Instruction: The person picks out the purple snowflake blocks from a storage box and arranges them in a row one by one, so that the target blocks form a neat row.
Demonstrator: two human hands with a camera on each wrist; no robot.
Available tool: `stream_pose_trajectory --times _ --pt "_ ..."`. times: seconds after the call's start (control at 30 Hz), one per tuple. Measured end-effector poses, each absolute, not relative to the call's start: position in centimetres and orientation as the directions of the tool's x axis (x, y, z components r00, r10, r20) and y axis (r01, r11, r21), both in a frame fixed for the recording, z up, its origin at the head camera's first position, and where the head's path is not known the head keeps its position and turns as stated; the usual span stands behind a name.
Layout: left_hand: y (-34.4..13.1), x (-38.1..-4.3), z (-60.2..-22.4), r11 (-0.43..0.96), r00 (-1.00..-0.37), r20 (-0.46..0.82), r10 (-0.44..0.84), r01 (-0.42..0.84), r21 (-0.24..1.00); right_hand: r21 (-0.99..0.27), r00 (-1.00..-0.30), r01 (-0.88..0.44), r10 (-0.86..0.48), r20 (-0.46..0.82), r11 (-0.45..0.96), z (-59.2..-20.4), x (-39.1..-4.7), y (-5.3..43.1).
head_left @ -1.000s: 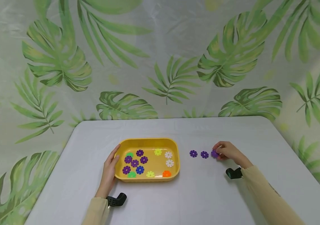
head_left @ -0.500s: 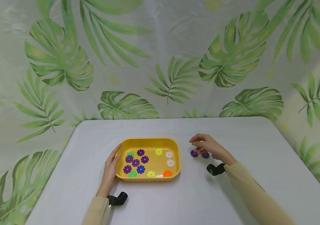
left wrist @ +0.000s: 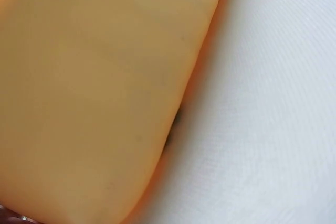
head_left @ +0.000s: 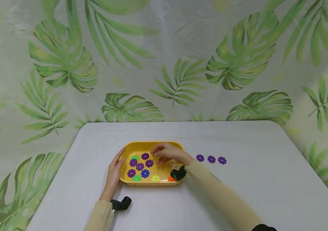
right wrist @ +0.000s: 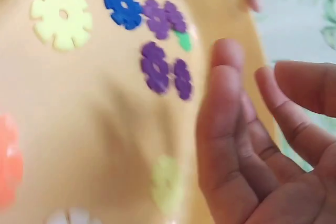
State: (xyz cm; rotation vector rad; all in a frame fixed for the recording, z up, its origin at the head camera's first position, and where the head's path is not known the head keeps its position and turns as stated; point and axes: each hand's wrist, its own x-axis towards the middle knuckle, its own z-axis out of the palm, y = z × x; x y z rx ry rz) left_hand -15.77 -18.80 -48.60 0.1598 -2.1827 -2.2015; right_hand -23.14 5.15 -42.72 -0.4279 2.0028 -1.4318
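A yellow tray (head_left: 152,184) holds several flower-shaped plastic discs: purple discs (head_left: 149,163), a blue disc (head_left: 145,173), and green, yellow, white and orange ones. My left hand (head_left: 112,175) grips the tray's left side by its rim; in the left wrist view the tray wall (left wrist: 105,87) fills most of the picture. Over the tray's right half hovers my right hand (head_left: 169,152), fingers loosely bent and holding nothing. It partly covers the white discs (head_left: 175,166). From the right wrist, its fingers (right wrist: 223,114) appear apart from the purple discs (right wrist: 155,67).
On the white table (head_left: 253,154), three purple discs lie in a row right of the tray, the rightmost purple disc (head_left: 222,160) furthest from it. A leaf-patterned curtain (head_left: 181,80) hangs behind the table. Black wrist cameras sit on both arms.
My right hand has let go of the third purple disc in the row and moved left, across the row, to above the tray. The left hand keeps its grip on the tray.
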Motion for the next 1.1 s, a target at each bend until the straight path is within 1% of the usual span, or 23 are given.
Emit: stream_pose_trajectory --times 0.13,0.23,0.6,0.77,0.87,1.0,1.1 --pt "-18.8 -15.8 -48.7 0.025 -0.993 -0.047 -0.104 -0.05 0.998 -0.905 -0.734 0.161 -0.565 -0.377 0.395 -43.6 -23.2 3.0" --pt "-18.8 -15.7 -48.7 0.038 -0.993 -0.049 -0.107 -0.053 0.998 -0.887 -0.732 0.18 -0.545 -0.409 0.425 -43.9 -23.2 2.0" --pt "-18.8 -15.8 -48.7 0.045 -0.993 -0.034 -0.115 -0.04 0.998 -0.838 -0.748 0.12 -0.507 -0.429 0.532 -44.2 -23.4 0.9" --pt "-18.7 -15.9 -48.6 0.048 -0.994 -0.022 -0.111 -0.027 0.998 -0.846 -0.731 0.104 -0.537 -0.421 0.522 -43.3 -23.7 2.5" --pt "-18.7 -15.9 -48.6 0.047 -0.993 -0.024 -0.114 -0.029 0.998 -0.874 -0.721 0.106 -0.568 -0.396 0.475 -42.4 -24.0 4.3" --pt "-18.7 -15.8 -48.6 0.042 -0.993 -0.031 -0.114 -0.036 0.998 -0.914 -0.713 0.113 -0.609 -0.348 0.39 -41.2 -24.5 7.8" --pt "-18.8 -15.7 -48.5 0.041 -0.993 -0.037 -0.114 -0.042 0.998 -0.933 -0.725 0.106 -0.615 -0.309 0.343 -40.5 -24.6 10.9"
